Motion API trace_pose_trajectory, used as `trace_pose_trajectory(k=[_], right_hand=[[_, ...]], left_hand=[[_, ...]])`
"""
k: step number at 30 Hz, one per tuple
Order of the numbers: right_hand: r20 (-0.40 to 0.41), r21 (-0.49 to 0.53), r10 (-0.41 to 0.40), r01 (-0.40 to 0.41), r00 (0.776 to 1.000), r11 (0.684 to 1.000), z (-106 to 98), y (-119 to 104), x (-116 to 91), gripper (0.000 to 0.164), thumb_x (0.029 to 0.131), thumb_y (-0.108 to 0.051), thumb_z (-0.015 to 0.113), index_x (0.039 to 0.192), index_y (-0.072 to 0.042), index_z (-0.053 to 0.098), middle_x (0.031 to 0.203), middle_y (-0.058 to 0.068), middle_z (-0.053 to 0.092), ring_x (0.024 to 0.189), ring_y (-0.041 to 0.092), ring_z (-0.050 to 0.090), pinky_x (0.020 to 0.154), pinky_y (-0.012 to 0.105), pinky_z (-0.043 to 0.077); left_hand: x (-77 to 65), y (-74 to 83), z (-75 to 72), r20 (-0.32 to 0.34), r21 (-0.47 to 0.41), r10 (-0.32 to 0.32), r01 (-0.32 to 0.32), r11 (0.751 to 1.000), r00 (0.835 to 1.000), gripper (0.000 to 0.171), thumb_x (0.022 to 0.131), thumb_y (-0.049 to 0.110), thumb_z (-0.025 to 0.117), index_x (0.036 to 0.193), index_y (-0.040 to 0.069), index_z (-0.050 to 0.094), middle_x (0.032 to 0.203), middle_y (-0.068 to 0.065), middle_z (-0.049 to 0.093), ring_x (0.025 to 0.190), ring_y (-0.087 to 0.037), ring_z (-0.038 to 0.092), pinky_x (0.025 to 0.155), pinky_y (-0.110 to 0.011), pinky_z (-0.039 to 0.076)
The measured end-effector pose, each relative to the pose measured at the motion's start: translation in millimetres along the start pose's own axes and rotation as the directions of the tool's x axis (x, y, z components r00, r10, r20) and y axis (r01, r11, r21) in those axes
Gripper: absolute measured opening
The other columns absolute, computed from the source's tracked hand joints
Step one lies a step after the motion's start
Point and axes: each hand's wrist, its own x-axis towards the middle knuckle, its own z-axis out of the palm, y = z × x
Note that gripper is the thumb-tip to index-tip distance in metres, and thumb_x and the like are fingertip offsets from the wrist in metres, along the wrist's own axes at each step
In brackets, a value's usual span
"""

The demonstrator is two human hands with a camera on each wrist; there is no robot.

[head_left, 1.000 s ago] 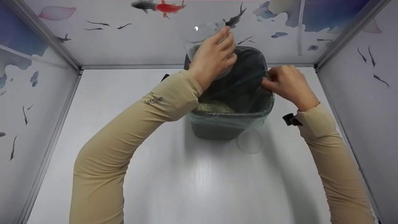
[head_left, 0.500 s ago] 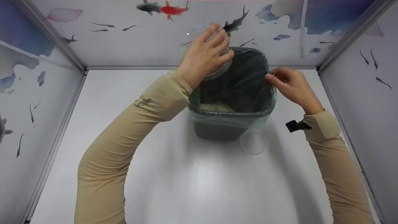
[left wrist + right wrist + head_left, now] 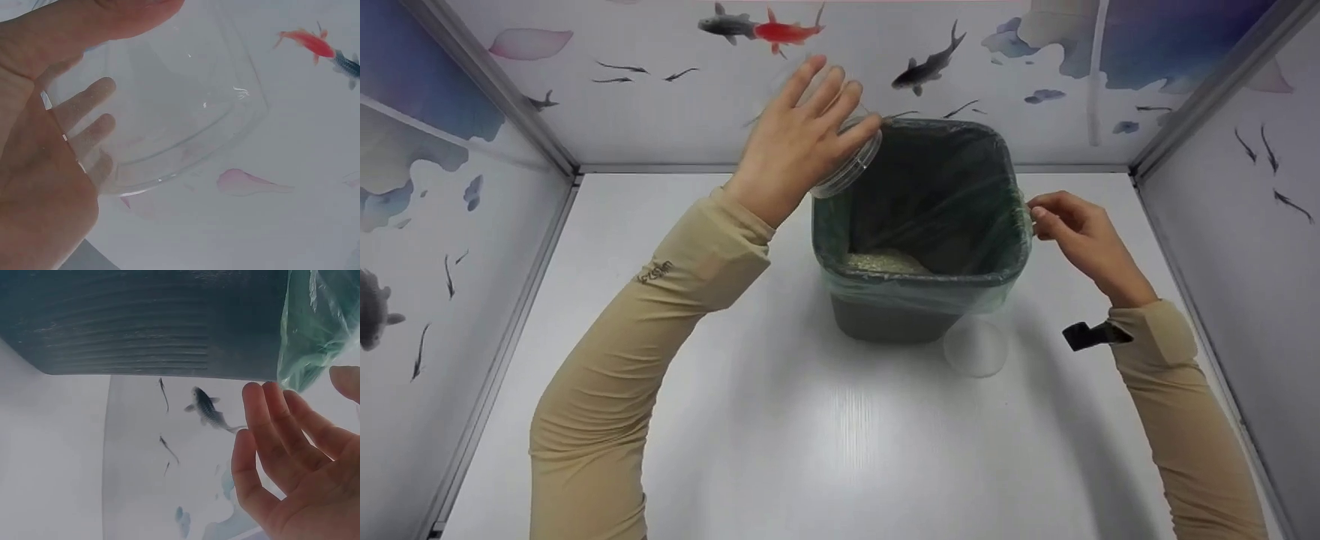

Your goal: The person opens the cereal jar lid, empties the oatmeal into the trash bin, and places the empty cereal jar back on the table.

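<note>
My left hand (image 3: 799,139) grips a clear jar (image 3: 851,169), tilted with its ringed mouth by the bin's left rim. The left wrist view shows the transparent jar wall (image 3: 169,101), with fingers visible through it and the thumb on the near side; I see no contents there. A dark grey bin (image 3: 896,322) stands upright, lined with a green translucent bag (image 3: 915,296) folded over its rim. Pale grainy material (image 3: 885,261) lies inside at the near left. At the bin's right rim, my right hand (image 3: 1080,232) has its fingertips by the bag's edge, fingers loosely extended (image 3: 298,461).
On the white table (image 3: 810,450), a clear round disc (image 3: 975,349) lies just in front of the bin. White panels (image 3: 652,120) printed with fish enclose the table at the back and both sides. A black strap piece (image 3: 1091,335) sticks out from the right cuff.
My left hand has carried the jar leftward from over the bin to its left rim. My right hand has loosened at the bag's edge and shifted slightly down and right.
</note>
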Motion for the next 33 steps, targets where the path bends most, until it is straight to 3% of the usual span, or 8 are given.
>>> trace_pose_trajectory(k=[8, 16, 23, 27, 33], right_hand=[[0.088, -0.095, 0.042, -0.034, 0.995, 0.995, -0.8, 25.2, -22.1, 0.032, 0.101, -0.022, 0.051, 0.124, -0.001, 0.060, 0.118, 0.011, 0.059, 0.090, 0.010, 0.065, 0.080, 0.017, 0.046], [0.132, -0.125, 0.076, -0.059, 0.988, 0.990, -2.0, 45.0, -40.2, 0.030, 0.101, -0.019, 0.051, 0.126, -0.003, 0.060, 0.123, 0.015, 0.059, 0.092, 0.009, 0.065, 0.079, 0.015, 0.045], [0.160, -0.125, 0.077, -0.057, 0.984, 0.991, -0.3, 54.9, -51.8, 0.030, 0.101, -0.016, 0.051, 0.126, -0.002, 0.061, 0.119, 0.016, 0.062, 0.090, 0.006, 0.065, 0.077, 0.014, 0.046], [0.154, -0.113, 0.033, -0.016, 0.987, 0.993, 1.4, 46.8, -57.1, 0.028, 0.100, -0.009, 0.051, 0.124, 0.004, 0.060, 0.118, 0.020, 0.062, 0.090, 0.013, 0.066, 0.077, 0.013, 0.046], [0.117, -0.147, -0.039, 0.057, 0.992, 0.988, 3.9, 29.7, -65.5, 0.025, 0.097, 0.001, 0.053, 0.120, 0.009, 0.060, 0.111, 0.026, 0.064, 0.089, 0.024, 0.067, 0.075, 0.010, 0.046]], left_hand=[[-30.4, -15.9, 15.1, -0.028, -0.050, -0.055, 0.054, 0.997, 0.998, 0.066, 0.079, -0.004, 0.073, 0.136, 0.018, 0.048, 0.135, -0.015, 0.050, 0.128, -0.033, 0.041, 0.113, -0.043, 0.020], [-57.4, -26.8, 40.9, 0.121, -0.126, -0.090, 0.105, 0.986, 0.989, 0.082, 0.062, -0.002, 0.082, 0.133, 0.011, 0.044, 0.128, -0.021, 0.049, 0.123, -0.039, 0.041, 0.111, -0.049, 0.024], [-78.5, -22.1, 60.5, 0.297, -0.171, -0.087, 0.143, 0.975, 0.951, 0.087, 0.060, 0.002, 0.086, 0.134, 0.009, 0.040, 0.129, -0.023, 0.046, 0.124, -0.040, 0.039, 0.109, -0.052, 0.025], [-87.0, -18.8, 71.9, 0.336, -0.185, -0.085, 0.154, 0.970, 0.938, 0.084, 0.061, -0.001, 0.084, 0.134, 0.008, 0.042, 0.128, -0.023, 0.047, 0.123, -0.041, 0.040, 0.107, -0.053, 0.027], [-101.6, -5.3, 84.2, 0.349, -0.210, -0.073, 0.154, 0.965, 0.934, 0.089, 0.057, 0.004, 0.089, 0.134, 0.007, 0.043, 0.129, -0.023, 0.048, 0.122, -0.041, 0.042, 0.106, -0.055, 0.028]])
